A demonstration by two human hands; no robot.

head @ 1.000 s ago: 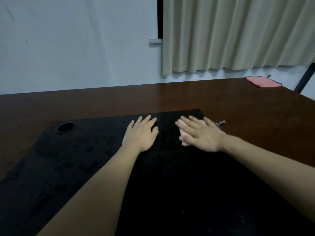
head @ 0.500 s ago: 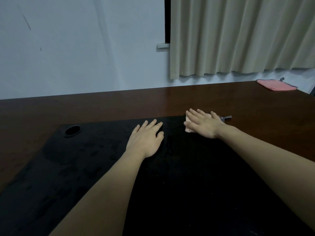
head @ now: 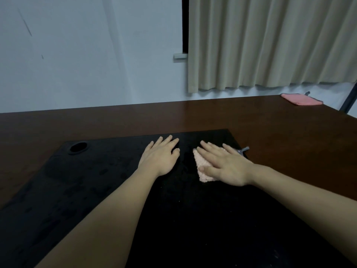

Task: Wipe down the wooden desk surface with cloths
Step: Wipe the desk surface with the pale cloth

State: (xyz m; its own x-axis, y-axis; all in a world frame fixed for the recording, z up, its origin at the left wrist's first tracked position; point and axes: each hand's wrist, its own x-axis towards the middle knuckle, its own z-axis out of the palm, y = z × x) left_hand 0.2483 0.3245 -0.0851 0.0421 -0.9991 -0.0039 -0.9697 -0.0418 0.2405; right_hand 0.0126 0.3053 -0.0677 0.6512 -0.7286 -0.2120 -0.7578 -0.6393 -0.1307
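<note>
Most of the pink cloth is hidden beneath our right hand, which presses it flat with straight fingers on the black mat near the mat's far right corner. Our left hand lies flat on the mat just beside it, holding nothing. A second pink cloth sits at the table's far right corner.

No readable text anywhere in view.

Nothing carries a letter, number, brand mark or sign: the brown bench, the black mat lying on it, the pink cloth near the middle, the second pink cloth at the far right, the curtain and the wall are all plain, so far as the dim light shows.
</note>
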